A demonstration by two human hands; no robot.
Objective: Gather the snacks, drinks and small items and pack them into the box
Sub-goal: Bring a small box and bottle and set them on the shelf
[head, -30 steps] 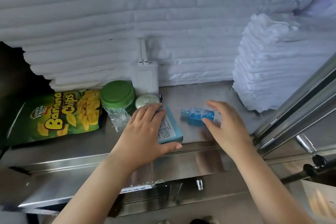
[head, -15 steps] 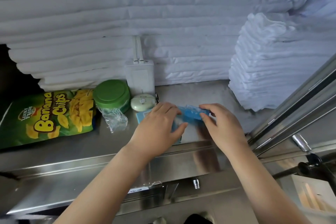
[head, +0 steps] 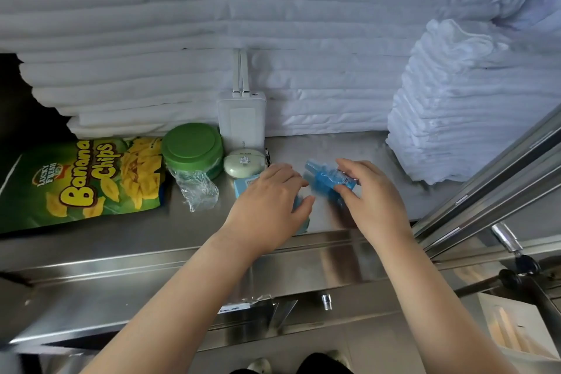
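Observation:
My right hand point(head: 375, 197) pinches a small blue bottle point(head: 326, 178) between thumb and fingers, just above the steel shelf point(head: 121, 237). My left hand point(head: 268, 206) lies over a light blue flat box point(head: 243, 185), thumb at its right edge, covering most of it. Left of them sit a pale round case point(head: 243, 163), a green-lidded tub point(head: 192, 146), crumpled clear plastic point(head: 197, 188) and a green bag of banana chips point(head: 82, 179). A white power bank point(head: 242, 118) with cables leans at the back. No packing box is in view.
Stacked white folded linen point(head: 273, 24) fills the back, with a taller pile point(head: 461, 106) on the right. A steel frame and rail point(head: 491, 188) slant down the right side. A steel ledge point(head: 212, 276) runs below the shelf.
My right hand has closed on the blue bottle and lifted it slightly. My left hand slid further right over the flat blue box.

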